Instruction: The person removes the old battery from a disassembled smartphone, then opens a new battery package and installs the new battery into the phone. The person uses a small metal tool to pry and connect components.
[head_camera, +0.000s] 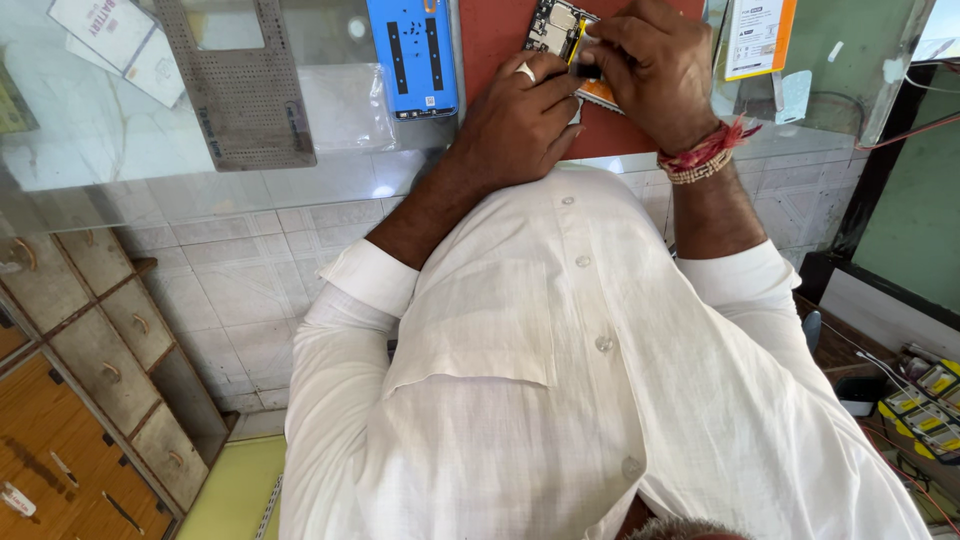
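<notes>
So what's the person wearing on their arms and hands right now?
Both arms are in a white, lightly textured shirt with the sleeves rolled up to about the elbow, forearms bare. The left hand has a silver-coloured ring on one finger. The right hand has red thread and a beaded band around the wrist. No gloves.

Phone repair shop, glass-topped counter (120, 150), opened phone (565, 35) on red work mat (500, 40), blue phone back panel (412, 55), small wooden parts drawers (110, 340), packaged batteries (760, 35)
</notes>
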